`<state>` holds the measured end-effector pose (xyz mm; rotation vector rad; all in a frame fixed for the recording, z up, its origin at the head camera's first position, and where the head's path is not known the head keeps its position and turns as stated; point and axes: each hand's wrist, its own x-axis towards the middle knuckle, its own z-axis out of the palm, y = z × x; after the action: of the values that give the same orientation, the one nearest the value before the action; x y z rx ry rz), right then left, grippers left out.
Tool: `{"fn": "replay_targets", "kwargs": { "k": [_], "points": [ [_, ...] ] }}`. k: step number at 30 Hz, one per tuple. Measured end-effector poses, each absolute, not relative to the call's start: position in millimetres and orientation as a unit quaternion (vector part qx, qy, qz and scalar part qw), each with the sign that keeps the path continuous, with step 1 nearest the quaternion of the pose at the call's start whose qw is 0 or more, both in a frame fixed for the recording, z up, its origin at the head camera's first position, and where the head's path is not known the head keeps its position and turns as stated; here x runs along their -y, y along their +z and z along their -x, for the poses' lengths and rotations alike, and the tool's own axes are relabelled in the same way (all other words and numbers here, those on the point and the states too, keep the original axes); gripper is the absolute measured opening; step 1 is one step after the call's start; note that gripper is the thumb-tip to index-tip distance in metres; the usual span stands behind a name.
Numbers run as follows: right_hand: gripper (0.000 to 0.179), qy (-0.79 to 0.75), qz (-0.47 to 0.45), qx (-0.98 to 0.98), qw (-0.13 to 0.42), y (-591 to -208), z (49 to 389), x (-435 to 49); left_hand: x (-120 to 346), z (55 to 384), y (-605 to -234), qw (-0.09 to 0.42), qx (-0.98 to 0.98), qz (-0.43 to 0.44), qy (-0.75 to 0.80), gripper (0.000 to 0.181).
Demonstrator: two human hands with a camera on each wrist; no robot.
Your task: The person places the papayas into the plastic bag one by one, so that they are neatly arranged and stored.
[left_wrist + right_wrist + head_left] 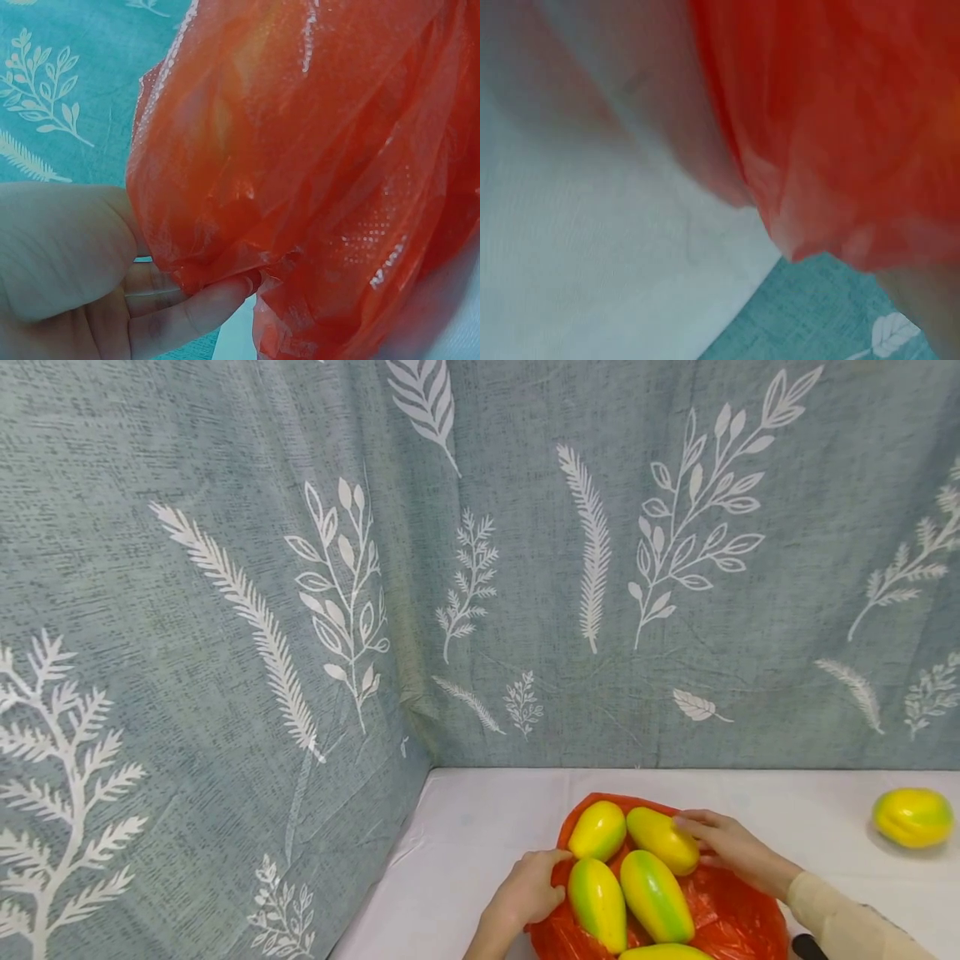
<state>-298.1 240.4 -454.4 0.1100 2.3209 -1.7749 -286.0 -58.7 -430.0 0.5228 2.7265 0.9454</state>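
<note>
A red plastic bag (pixel 723 906) lies spread on the table with several yellow-green mangoes (pixel 656 896) in its mouth. My left hand (pixel 527 887) is at the bag's left side, beside the two left mangoes. In the left wrist view, the fingers (pixel 187 319) curl under the bag's gathered edge and hold it. From the right, my right hand (pixel 731 845) reaches over the rim and grips the outer end of the upper right mango (pixel 663 841). In the right wrist view, red plastic hides those fingers.
One more mango (pixel 912 818) lies apart on the white table (pixel 480 818), far right. A black object (pixel 808 947) shows by the right sleeve at the bottom edge. Leaf-patterned grey-green curtains (pixel 525 568) stand behind the table and along its left side.
</note>
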Motion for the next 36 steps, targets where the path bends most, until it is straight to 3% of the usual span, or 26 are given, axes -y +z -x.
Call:
{"fn": "replay_targets", "kwargs": {
  "k": [19, 36],
  "points": [
    [0.083, -0.596, -0.043, -0.796, 0.1, -435, 291, -281, 58, 288, -432, 0.099, -0.926, -0.19, 0.311, 0.038],
    [0.077, -0.673, -0.027, -0.737, 0.049, -437, 277, -342, 56, 288, -432, 0.106, -0.926, -0.182, 0.312, 0.038]
  ]
}}
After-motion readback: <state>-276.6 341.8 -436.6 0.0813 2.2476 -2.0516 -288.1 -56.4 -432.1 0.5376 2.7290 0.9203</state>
